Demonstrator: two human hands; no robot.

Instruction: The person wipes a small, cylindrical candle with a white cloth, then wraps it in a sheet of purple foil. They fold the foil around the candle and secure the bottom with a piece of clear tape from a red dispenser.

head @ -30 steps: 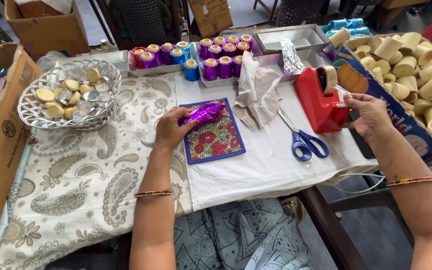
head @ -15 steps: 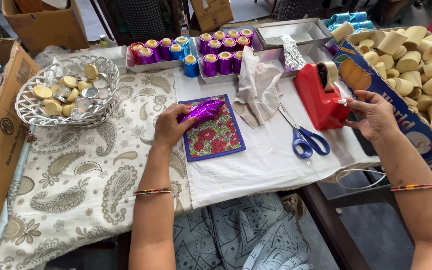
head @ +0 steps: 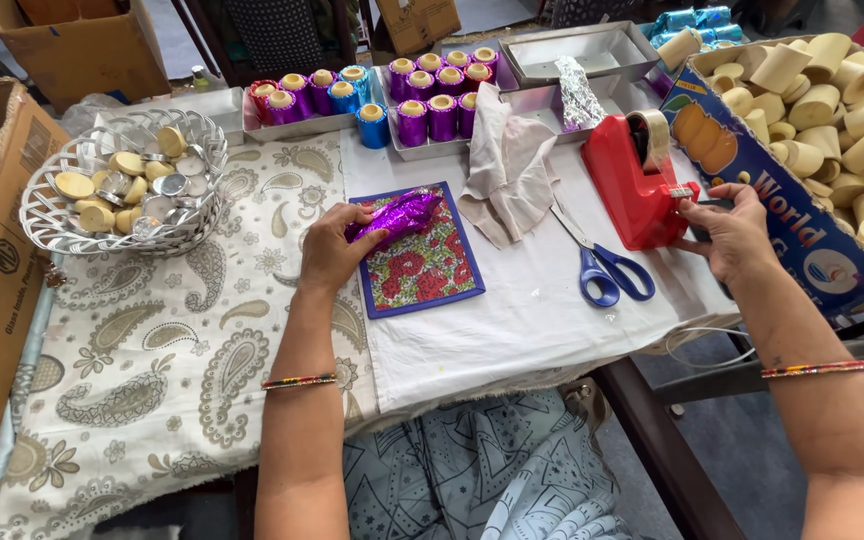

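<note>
A wire basket (head: 122,185) of small candles sits well left of the left hand (head: 332,250). That hand presses down on a purple foil bundle (head: 397,215), fingers closed over its near end; the bundle lies on a floral mat (head: 422,270) under and just right of the hand. Farther right lie a crumpled cloth (head: 507,170) and blue scissors (head: 607,270). The right hand (head: 727,230) pinches the tape end at the cutter of a red dispenser (head: 632,180), touching its left side. A box (head: 802,230) of pale cups stands just right of it.
</note>
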